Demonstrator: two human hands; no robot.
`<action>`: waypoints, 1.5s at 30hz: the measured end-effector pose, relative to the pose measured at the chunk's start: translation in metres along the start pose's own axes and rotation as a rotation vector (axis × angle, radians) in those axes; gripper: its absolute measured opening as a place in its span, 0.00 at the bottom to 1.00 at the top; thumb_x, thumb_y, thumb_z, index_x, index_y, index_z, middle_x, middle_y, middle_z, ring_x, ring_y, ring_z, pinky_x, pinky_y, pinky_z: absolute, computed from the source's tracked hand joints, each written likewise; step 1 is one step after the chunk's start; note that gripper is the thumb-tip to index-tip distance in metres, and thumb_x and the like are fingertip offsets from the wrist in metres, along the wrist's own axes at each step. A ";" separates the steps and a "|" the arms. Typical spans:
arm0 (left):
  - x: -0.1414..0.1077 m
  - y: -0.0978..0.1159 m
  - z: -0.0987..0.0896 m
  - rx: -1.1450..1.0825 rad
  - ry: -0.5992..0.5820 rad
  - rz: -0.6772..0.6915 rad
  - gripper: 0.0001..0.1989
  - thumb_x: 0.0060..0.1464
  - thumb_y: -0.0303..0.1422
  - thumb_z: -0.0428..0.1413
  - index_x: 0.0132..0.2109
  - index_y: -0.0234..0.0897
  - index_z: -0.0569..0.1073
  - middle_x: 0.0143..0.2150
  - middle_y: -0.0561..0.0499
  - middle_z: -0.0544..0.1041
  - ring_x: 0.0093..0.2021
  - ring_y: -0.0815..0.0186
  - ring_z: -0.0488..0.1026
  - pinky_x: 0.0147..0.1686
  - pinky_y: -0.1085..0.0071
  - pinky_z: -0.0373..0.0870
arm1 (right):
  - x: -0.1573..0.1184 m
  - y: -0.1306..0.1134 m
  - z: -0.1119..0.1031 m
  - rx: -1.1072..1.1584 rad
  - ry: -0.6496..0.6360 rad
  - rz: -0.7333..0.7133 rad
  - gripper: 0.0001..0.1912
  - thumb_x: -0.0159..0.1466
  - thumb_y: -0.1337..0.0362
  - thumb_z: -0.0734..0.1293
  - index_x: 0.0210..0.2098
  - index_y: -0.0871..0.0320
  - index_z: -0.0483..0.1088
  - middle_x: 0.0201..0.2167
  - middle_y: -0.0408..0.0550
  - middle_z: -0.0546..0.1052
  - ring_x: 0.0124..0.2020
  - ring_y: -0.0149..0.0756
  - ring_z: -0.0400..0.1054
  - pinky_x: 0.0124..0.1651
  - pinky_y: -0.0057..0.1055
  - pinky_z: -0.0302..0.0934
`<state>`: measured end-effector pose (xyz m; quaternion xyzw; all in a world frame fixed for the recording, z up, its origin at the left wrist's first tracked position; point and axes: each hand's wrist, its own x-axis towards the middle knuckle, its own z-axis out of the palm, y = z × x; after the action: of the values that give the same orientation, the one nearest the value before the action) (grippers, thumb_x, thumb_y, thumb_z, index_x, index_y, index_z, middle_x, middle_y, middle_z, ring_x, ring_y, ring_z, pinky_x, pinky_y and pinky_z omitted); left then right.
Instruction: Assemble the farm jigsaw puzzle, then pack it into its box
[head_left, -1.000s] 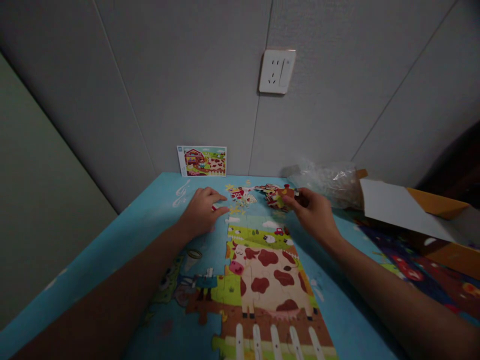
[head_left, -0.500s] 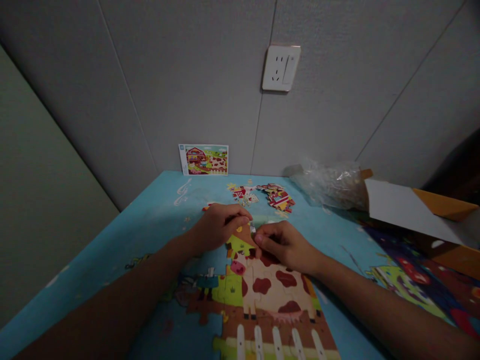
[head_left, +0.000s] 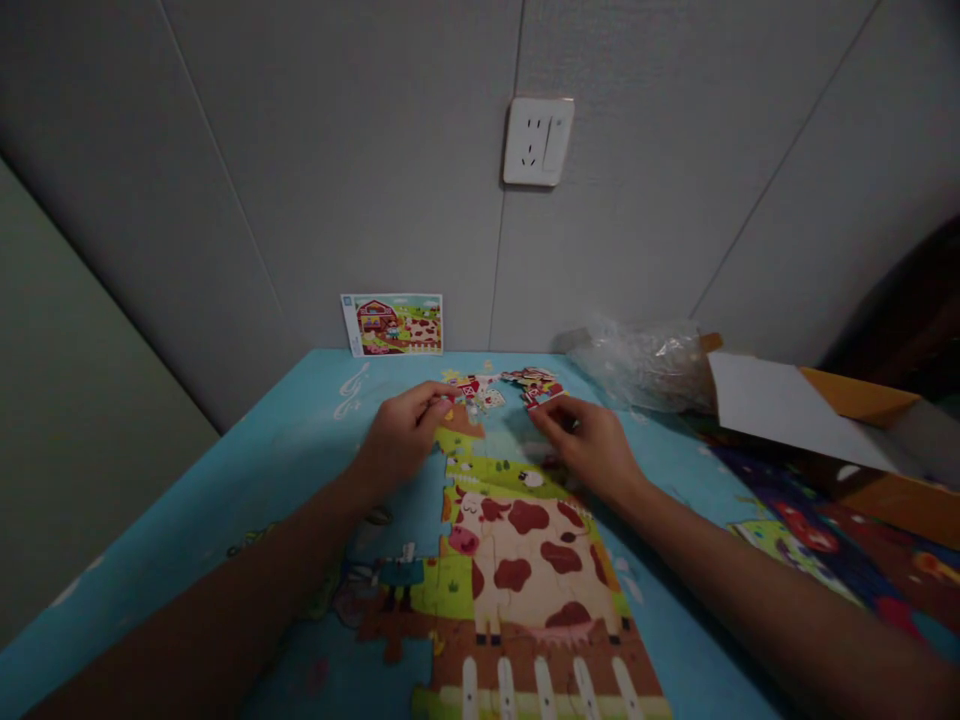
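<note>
Okay, puzzle [head_left: 517,580] lies on the counter [head_left: 255,465], long axis running away from you, cow's head left. Your left hand [head_left: 405,432], bent inward, pinches a piece [head_left: 459,422]; right hand [head_left: 589,442], fingers narrow, angles inward at the pile [head_left: 531,377], grip unclear.

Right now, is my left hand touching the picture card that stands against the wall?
Apart. The head view shows a strip of blue table between the left hand and the picture card's bottom edge.

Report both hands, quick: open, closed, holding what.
Left hand: closed on a brown-and-green puzzle piece.
Right hand: at the pile of loose pieces; whether its grip holds one cannot be told.
</note>
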<state>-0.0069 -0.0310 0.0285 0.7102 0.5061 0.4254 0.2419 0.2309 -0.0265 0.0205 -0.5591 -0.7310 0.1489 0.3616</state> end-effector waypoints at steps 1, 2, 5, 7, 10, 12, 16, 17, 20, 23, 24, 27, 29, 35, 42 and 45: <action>0.002 -0.002 -0.001 0.012 0.051 -0.034 0.16 0.58 0.36 0.47 0.48 0.36 0.73 0.28 0.54 0.72 0.22 0.71 0.64 0.21 0.76 0.61 | 0.006 0.009 -0.003 -0.089 0.081 0.010 0.14 0.61 0.55 0.64 0.36 0.59 0.74 0.29 0.49 0.75 0.30 0.36 0.66 0.34 0.31 0.58; 0.004 -0.006 -0.003 0.017 0.089 -0.076 0.17 0.58 0.35 0.46 0.50 0.36 0.72 0.30 0.53 0.72 0.21 0.72 0.64 0.20 0.76 0.61 | 0.012 0.017 -0.006 -0.170 0.155 0.036 0.17 0.60 0.55 0.66 0.42 0.60 0.74 0.35 0.53 0.75 0.35 0.40 0.68 0.39 0.34 0.59; 0.011 -0.020 -0.007 0.044 0.144 -0.201 0.18 0.57 0.32 0.46 0.53 0.34 0.69 0.35 0.50 0.73 0.22 0.72 0.68 0.20 0.77 0.63 | 0.022 0.037 -0.010 -0.300 0.179 0.160 0.35 0.55 0.50 0.70 0.55 0.66 0.67 0.45 0.62 0.72 0.46 0.49 0.67 0.47 0.39 0.60; 0.016 -0.031 -0.008 0.120 0.149 -0.246 0.19 0.55 0.30 0.48 0.52 0.31 0.70 0.37 0.47 0.73 0.26 0.70 0.71 0.23 0.76 0.66 | 0.025 0.043 -0.009 -0.329 0.108 0.202 0.37 0.54 0.47 0.69 0.55 0.67 0.68 0.45 0.64 0.71 0.47 0.50 0.67 0.49 0.40 0.60; 0.020 -0.042 -0.009 0.235 0.153 -0.275 0.21 0.52 0.28 0.51 0.54 0.31 0.70 0.41 0.45 0.74 0.30 0.68 0.71 0.29 0.74 0.69 | 0.026 0.043 -0.007 -0.356 0.053 0.185 0.32 0.55 0.46 0.68 0.49 0.64 0.72 0.42 0.61 0.74 0.44 0.49 0.69 0.47 0.40 0.61; 0.021 -0.042 -0.009 0.292 0.155 -0.254 0.23 0.51 0.30 0.54 0.55 0.32 0.69 0.45 0.43 0.73 0.32 0.67 0.72 0.34 0.71 0.70 | 0.027 0.041 -0.007 -0.350 0.058 0.182 0.27 0.56 0.48 0.68 0.46 0.63 0.74 0.39 0.58 0.76 0.41 0.47 0.70 0.43 0.38 0.61; 0.018 -0.031 -0.009 0.427 0.077 -0.157 0.18 0.50 0.33 0.56 0.49 0.33 0.75 0.45 0.43 0.75 0.40 0.62 0.72 0.46 0.66 0.69 | 0.028 0.039 -0.008 -0.254 0.089 0.245 0.24 0.55 0.52 0.70 0.44 0.63 0.72 0.38 0.53 0.78 0.38 0.41 0.71 0.38 0.32 0.61; 0.018 -0.029 -0.009 0.451 0.048 -0.145 0.17 0.50 0.33 0.56 0.47 0.34 0.76 0.44 0.44 0.76 0.42 0.60 0.71 0.48 0.65 0.68 | 0.028 0.039 -0.009 -0.237 0.097 0.255 0.25 0.54 0.53 0.71 0.45 0.64 0.71 0.38 0.53 0.78 0.37 0.40 0.72 0.38 0.32 0.60; 0.017 -0.027 -0.008 0.481 -0.011 -0.133 0.15 0.48 0.29 0.56 0.45 0.36 0.78 0.43 0.46 0.77 0.46 0.58 0.71 0.50 0.64 0.67 | 0.028 0.040 -0.009 -0.241 0.117 0.248 0.23 0.54 0.54 0.72 0.44 0.63 0.72 0.37 0.52 0.79 0.37 0.39 0.72 0.36 0.30 0.60; 0.018 -0.034 -0.008 0.486 -0.041 -0.085 0.16 0.48 0.26 0.56 0.46 0.37 0.78 0.44 0.46 0.77 0.48 0.58 0.70 0.52 0.63 0.65 | 0.028 0.041 -0.008 -0.268 0.130 0.254 0.19 0.54 0.54 0.72 0.40 0.61 0.74 0.35 0.51 0.79 0.36 0.40 0.72 0.35 0.30 0.59; 0.019 -0.037 -0.008 0.487 -0.050 -0.070 0.16 0.48 0.27 0.56 0.46 0.38 0.79 0.44 0.46 0.78 0.48 0.57 0.70 0.53 0.62 0.65 | 0.028 0.042 -0.008 -0.273 0.132 0.252 0.19 0.55 0.54 0.71 0.41 0.61 0.74 0.35 0.51 0.79 0.36 0.40 0.73 0.35 0.31 0.59; 0.022 -0.045 -0.010 0.482 -0.058 -0.060 0.15 0.49 0.28 0.56 0.45 0.38 0.79 0.44 0.46 0.78 0.49 0.57 0.70 0.53 0.60 0.65 | 0.028 0.043 -0.008 -0.281 0.136 0.219 0.19 0.55 0.55 0.71 0.41 0.62 0.74 0.37 0.52 0.79 0.38 0.41 0.73 0.38 0.32 0.60; 0.023 -0.047 -0.011 0.480 -0.045 -0.059 0.15 0.49 0.28 0.56 0.45 0.38 0.79 0.44 0.46 0.78 0.49 0.56 0.70 0.53 0.60 0.65 | 0.028 0.044 -0.008 -0.274 0.145 0.209 0.19 0.55 0.55 0.71 0.41 0.62 0.74 0.37 0.53 0.79 0.38 0.41 0.72 0.38 0.32 0.60; 0.018 -0.045 -0.008 0.475 -0.100 -0.015 0.18 0.46 0.35 0.61 0.47 0.41 0.78 0.47 0.45 0.74 0.52 0.55 0.67 0.58 0.56 0.59 | 0.031 0.051 -0.009 -0.055 0.275 0.234 0.13 0.56 0.59 0.68 0.36 0.61 0.74 0.31 0.50 0.79 0.32 0.38 0.71 0.36 0.32 0.60; 0.020 -0.043 -0.008 0.494 0.034 0.022 0.13 0.49 0.32 0.59 0.44 0.41 0.79 0.46 0.45 0.72 0.52 0.55 0.65 0.58 0.53 0.58 | 0.028 0.035 -0.005 0.567 0.220 0.215 0.16 0.53 0.51 0.69 0.26 0.59 0.68 0.17 0.41 0.68 0.18 0.28 0.59 0.23 0.27 0.52; 0.013 -0.021 -0.004 0.338 0.092 0.195 0.15 0.49 0.39 0.60 0.44 0.39 0.78 0.48 0.45 0.73 0.52 0.55 0.65 0.56 0.56 0.60 | 0.013 0.009 0.003 0.767 0.072 0.199 0.18 0.53 0.51 0.70 0.24 0.58 0.65 0.16 0.39 0.66 0.17 0.25 0.54 0.20 0.25 0.47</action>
<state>-0.0193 -0.0115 0.0185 0.7662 0.5096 0.3879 0.0533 0.2339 -0.0105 0.0178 -0.4566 -0.5515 0.4256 0.5533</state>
